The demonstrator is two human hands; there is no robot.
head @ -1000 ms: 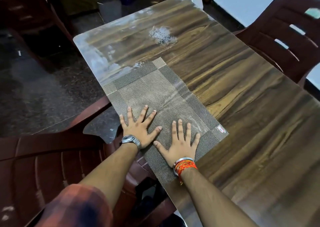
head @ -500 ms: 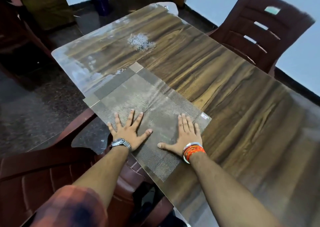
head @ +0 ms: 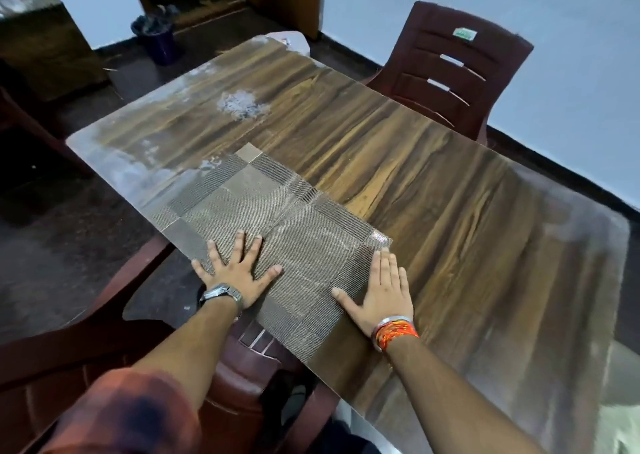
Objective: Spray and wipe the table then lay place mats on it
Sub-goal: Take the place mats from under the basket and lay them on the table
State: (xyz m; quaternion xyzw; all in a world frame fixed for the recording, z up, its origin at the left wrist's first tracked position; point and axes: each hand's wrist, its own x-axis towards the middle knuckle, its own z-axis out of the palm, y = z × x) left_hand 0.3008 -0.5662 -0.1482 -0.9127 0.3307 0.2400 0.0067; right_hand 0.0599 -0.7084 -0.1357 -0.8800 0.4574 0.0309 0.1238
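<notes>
A grey-brown woven place mat [head: 277, 225] lies flat on the glossy wood-grain table [head: 433, 193], along its near left edge. My left hand [head: 235, 270] presses palm-down on the mat's near left part, fingers spread. My right hand [head: 381, 294] lies flat across the mat's right border, partly on the bare table, fingers together. A white patch of spray foam [head: 242, 104] sits on the table farther back. Wet smears show along the far left edge. No spray bottle or cloth is in view.
A dark red plastic chair [head: 460, 69] stands at the table's far right side. Another dark red chair [head: 86, 342] is under my arms at the near left. A blue bin [head: 157, 43] stands on the dark floor beyond the table.
My hands have slid apart on the mat; the right hand went to its right border. The view has lifted, showing more of the room.
</notes>
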